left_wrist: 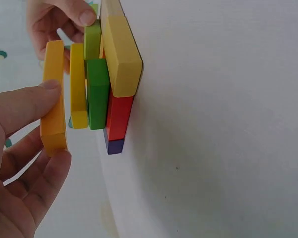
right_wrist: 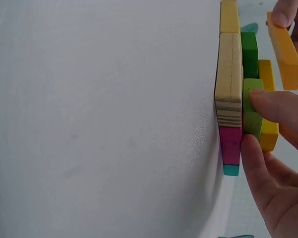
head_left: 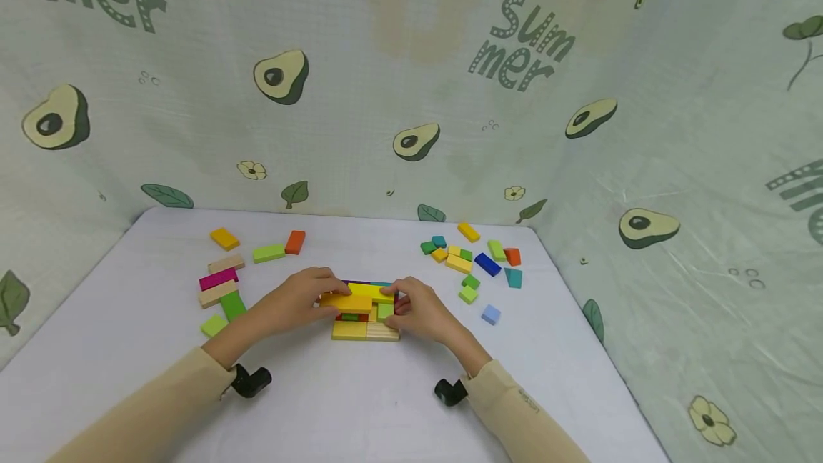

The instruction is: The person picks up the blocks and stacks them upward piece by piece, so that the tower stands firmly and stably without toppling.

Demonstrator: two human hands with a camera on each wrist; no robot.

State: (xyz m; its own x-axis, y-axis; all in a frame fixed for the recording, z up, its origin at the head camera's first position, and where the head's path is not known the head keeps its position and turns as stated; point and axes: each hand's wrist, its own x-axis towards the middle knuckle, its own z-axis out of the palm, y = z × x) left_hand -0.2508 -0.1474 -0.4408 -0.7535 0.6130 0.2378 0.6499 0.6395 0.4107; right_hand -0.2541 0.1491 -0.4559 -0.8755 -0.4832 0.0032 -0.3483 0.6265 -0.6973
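Orange bar held over a small block stack

A whitish fabric backdrop printed with avocados (head_left: pixel 334 13) fills the top and right of the frame, above a white-covered table (head_left: pixel 379 406). Loose coloured wooden blocks lie at left of centre, among them a magenta bar (head_left: pixel 218 278); another scatter lies right of centre, including a dark blue bar (head_left: pixel 487 264).

At the middle of the frame, the left hand (head_left: pixel 296 299) has its thumb and fingers partly closed around an orange rectangular wooden bar (head_left: pixel 347 303). The right hand (head_left: pixel 421 311), also partly closed, pinches a light green wooden block (right_wrist: pixel 252 94) at the right end of the stack, thumb on its near face.

The stack stands between the hands, its near base made of a pale yellow wooden block (head_left: pixel 348 331) and a bare wood block (head_left: pixel 382 331). A bright yellow wooden bar (head_left: pixel 369 291) lies above a dark green wooden block (left_wrist: pixel 98 94). In the left wrist view, a gap separates the orange bar from the yellow one.

For a clean job, the orange bar is best kept level and lowered slowly, its fingertips clear of the underside, while the right hand steadies the green block lightly, without sideways push.
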